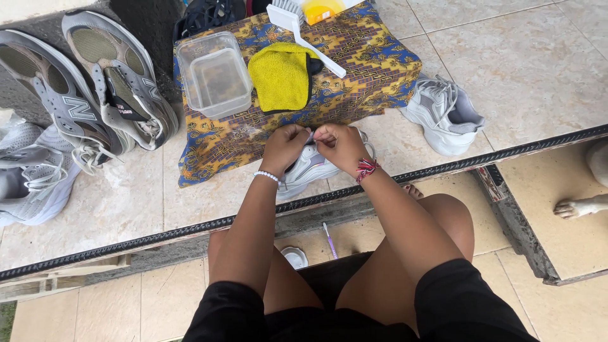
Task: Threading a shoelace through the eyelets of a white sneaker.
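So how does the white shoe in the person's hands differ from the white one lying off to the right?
The shoe being handled sits at the tiled step's edge, gripped by the left hand and right hand, largely hidden. The other white shoe lies untouched on bare tile, fully in view, laces showing. The handled one partly rests on the patterned cloth; the other sits just off it. Both are white trainers.

Yellow cloth on blue-and-gold patterned fabric, white shoe

White sneaker at the cloth's edge

The white sneaker is seen lying on the tiled floor, partly covered by two hands.
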